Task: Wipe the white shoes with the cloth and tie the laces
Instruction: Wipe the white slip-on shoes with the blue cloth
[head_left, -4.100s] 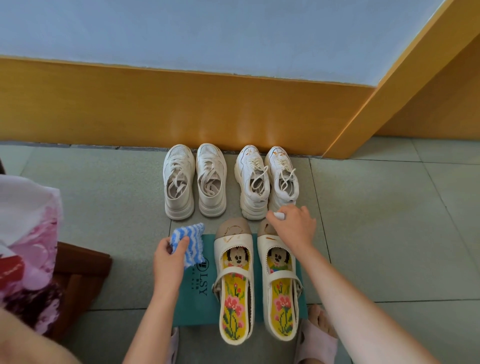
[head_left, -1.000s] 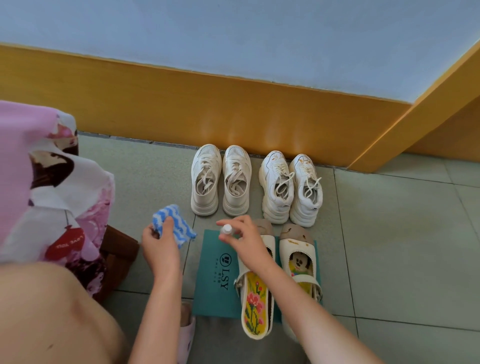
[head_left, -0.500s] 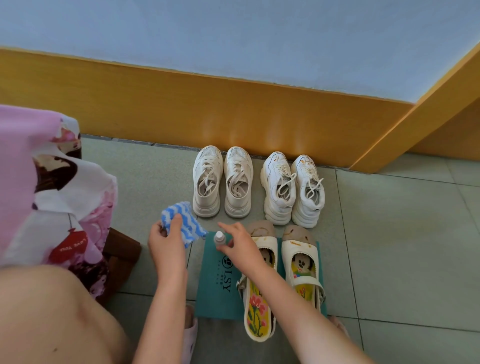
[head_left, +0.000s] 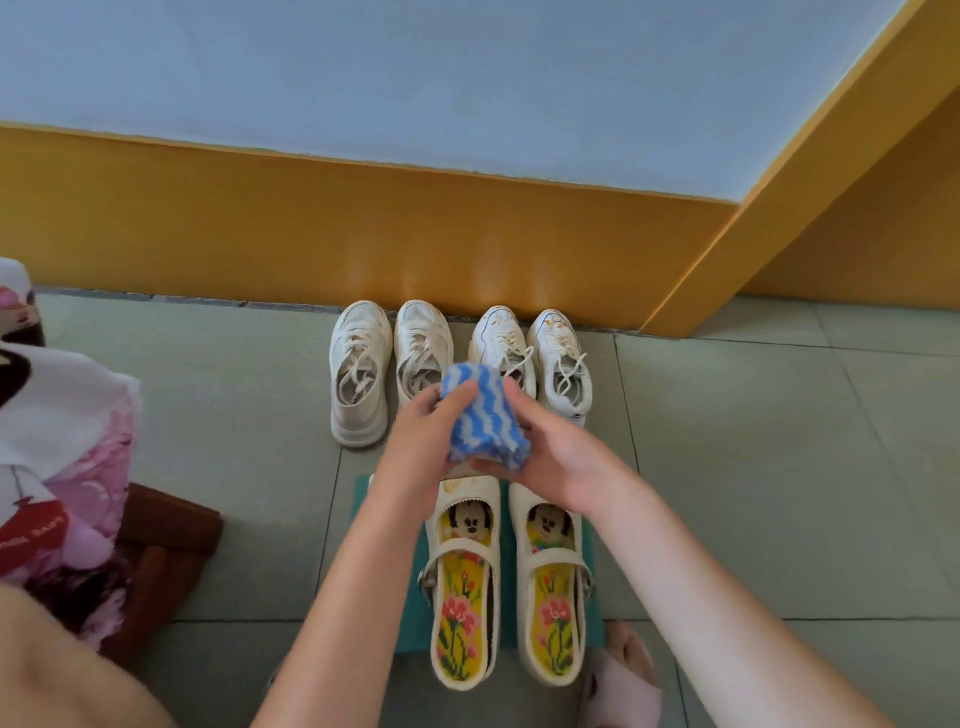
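Over the strap shoes (head_left: 465, 587) on the green mat (head_left: 415, 636), you hold the striped cloth (head_left: 485, 418) bunched between your left hand (head_left: 415, 441) and right hand (head_left: 563, 449), each grip curled round one side, likely to fold it into a pad for wiping. Just past it the white shoes (head_left: 361, 374) stand in a row, toes at the yellow wall board (head_left: 363, 223), laces loose. Bare floor (head_left: 234, 415) lies on both sides, so you have room to pull one close, but the wall board blocks the far side.
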